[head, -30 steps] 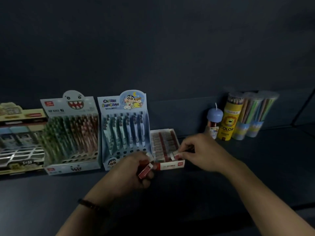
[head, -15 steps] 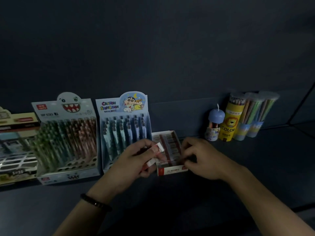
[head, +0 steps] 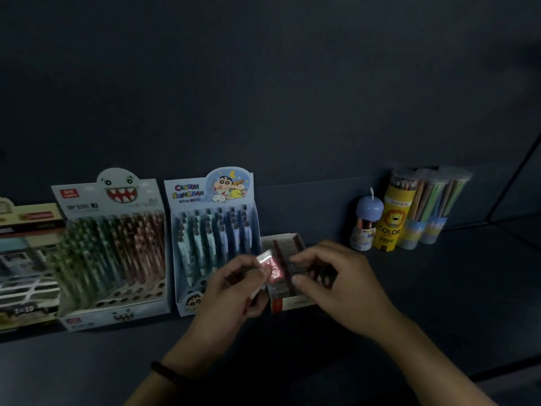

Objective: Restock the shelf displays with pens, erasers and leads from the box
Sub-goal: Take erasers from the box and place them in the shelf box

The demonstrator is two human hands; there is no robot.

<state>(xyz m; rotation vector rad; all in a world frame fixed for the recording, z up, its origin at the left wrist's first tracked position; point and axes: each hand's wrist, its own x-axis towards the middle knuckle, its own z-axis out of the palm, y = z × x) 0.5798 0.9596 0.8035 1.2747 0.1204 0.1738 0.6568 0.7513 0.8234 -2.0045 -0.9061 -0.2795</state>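
A small red-and-white eraser display box (head: 292,303) sits on the dark shelf, right of the Crayon Shin-chan pen display (head: 212,241). My left hand (head: 234,291) pinches a wrapped red-and-white eraser (head: 270,263) just above the box's left side, with another eraser (head: 252,298) in its palm. My right hand (head: 336,284) reaches over the box from the right, fingers curled down among the erasers inside. Whether it holds one is hidden. Left of the Shin-chan display stands the monster-face pen display (head: 112,247).
A stack of flat boxes (head: 26,265) fills the far left. At the back right stand a blue-capped tube (head: 366,224), a yellow lion pencil tube (head: 393,218) and two clear pencil tubes (head: 430,209). A dark wall rises right behind the displays.
My left hand has lifted from the shelf front up to the box and now holds an eraser at its fingertips. My right hand has slid further over the box.
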